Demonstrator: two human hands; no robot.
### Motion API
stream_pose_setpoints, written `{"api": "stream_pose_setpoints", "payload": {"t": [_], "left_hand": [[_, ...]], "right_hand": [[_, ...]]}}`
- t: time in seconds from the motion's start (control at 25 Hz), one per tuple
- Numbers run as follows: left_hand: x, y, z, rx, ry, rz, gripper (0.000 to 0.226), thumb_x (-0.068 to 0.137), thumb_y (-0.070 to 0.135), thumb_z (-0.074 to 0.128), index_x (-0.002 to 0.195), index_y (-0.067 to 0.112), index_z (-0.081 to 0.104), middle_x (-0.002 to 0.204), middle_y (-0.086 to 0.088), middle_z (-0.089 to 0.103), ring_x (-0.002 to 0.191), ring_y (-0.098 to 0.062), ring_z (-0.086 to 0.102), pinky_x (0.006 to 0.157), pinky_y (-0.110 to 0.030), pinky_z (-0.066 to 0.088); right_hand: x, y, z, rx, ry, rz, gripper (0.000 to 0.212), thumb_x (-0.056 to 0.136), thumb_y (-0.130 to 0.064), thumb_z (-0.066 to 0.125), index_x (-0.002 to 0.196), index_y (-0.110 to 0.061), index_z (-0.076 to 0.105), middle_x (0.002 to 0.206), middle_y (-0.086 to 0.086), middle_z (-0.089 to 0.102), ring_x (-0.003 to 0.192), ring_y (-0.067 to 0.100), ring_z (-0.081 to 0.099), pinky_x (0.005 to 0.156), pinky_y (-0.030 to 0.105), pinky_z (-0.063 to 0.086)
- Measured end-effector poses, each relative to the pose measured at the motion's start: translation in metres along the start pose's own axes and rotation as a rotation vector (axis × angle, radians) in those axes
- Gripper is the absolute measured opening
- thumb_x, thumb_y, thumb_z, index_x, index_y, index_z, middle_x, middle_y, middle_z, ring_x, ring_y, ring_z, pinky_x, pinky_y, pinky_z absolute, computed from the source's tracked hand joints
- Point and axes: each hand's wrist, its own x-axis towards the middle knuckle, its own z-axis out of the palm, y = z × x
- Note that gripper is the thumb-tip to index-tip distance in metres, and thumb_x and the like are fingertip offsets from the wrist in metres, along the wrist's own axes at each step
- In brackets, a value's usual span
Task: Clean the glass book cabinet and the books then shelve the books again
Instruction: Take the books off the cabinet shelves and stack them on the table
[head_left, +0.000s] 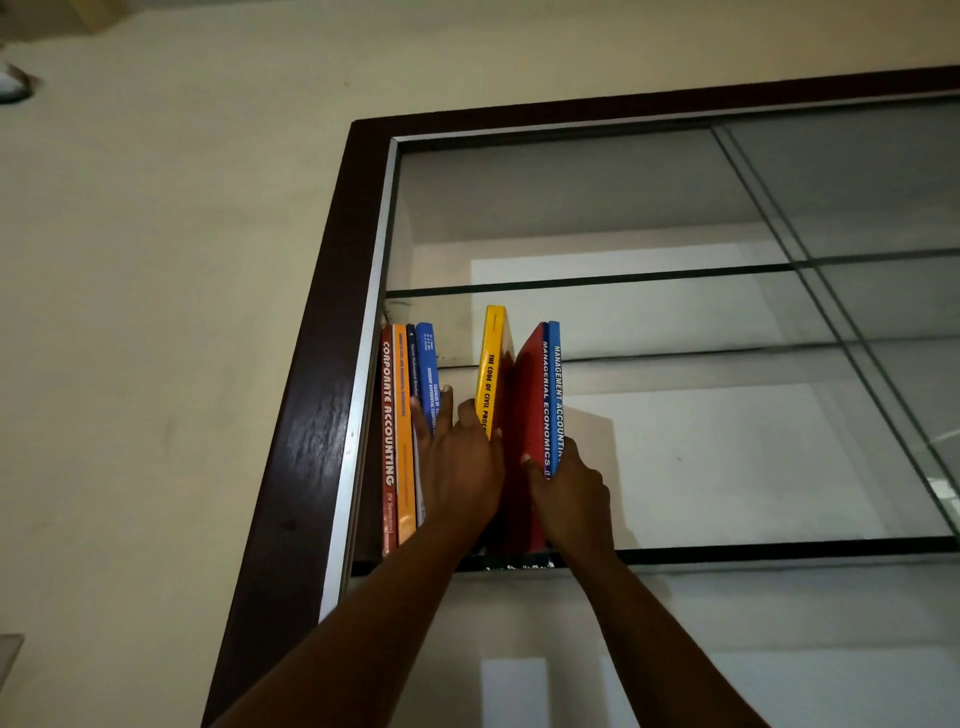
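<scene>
Both forearms reach up into cabinet. Left hand flat, fingers spread, pressing against blue book of left group, thumb touching yellow Code of Civil Procedure; grips nothing. Right hand pinches Management Accounting and Managerial Economics spines, red book leaning beside. Corporate Accounting and orange book upright against dark wooden frame. Glass shelf mostly bare rightward; upper glass shelf bare. Judgement: shelving under way, few books in, gap unclosed.
</scene>
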Motion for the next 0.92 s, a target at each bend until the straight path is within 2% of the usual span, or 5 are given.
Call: {"api": "stream_pose_setpoints", "payload": {"t": [0.16,0.28,0.4,0.6,0.92], "left_hand": [[-0.008,0.01,-0.014,-0.324,0.046,-0.03,0.046,0.098,0.025,0.042,0.139,0.005,0.034,0.139,-0.013,0.045,0.135,-0.03,0.036,0.116,-0.05,0.015],[-0.02,0.01,-0.033,-0.509,0.056,-0.097,0.044,0.098,0.022,0.041,0.139,0.008,0.033,0.126,-0.009,0.053,0.11,-0.019,0.057,0.09,-0.035,0.051],[-0.021,0.004,-0.064,-0.601,0.091,-0.177,0.041,0.098,0.018,0.043,0.136,0.006,0.034,0.119,-0.005,0.053,0.1,-0.012,0.053,0.076,-0.023,0.05],[-0.022,-0.004,-0.113,-0.761,0.013,-0.235,0.035,0.096,0.023,0.045,0.127,0.007,0.043,0.116,-0.011,0.061,0.096,-0.024,0.065,0.079,-0.044,0.056],[-0.063,0.01,-0.189,-0.696,0.038,-0.131,0.039,0.095,0.022,0.045,0.133,0.021,0.036,0.108,0.003,0.058,0.077,0.002,0.057,0.056,-0.007,0.048]], "right_hand": [[-0.008,-0.011,-0.01,0.03,-0.067,-0.02,0.056,0.091,-0.041,0.052,0.134,-0.009,0.037,0.124,0.012,0.058,0.106,0.025,0.06,0.088,0.032,0.049],[-0.018,-0.023,-0.024,0.02,-0.085,-0.061,0.059,0.091,-0.045,0.049,0.135,-0.01,0.036,0.125,0.009,0.058,0.104,0.023,0.062,0.085,0.029,0.05],[-0.025,-0.035,-0.052,0.012,-0.054,-0.124,0.058,0.09,-0.046,0.049,0.136,-0.012,0.037,0.122,0.007,0.059,0.097,0.021,0.064,0.081,0.029,0.052],[-0.037,-0.053,-0.103,0.082,-0.035,-0.165,0.048,0.091,-0.039,0.053,0.132,-0.017,0.045,0.111,0.008,0.065,0.087,0.024,0.065,0.078,0.035,0.055],[-0.098,-0.098,-0.162,0.161,-0.076,-0.101,0.041,0.089,-0.039,0.055,0.123,-0.017,0.05,0.102,0.001,0.064,0.081,0.018,0.063,0.078,0.032,0.053]]}}
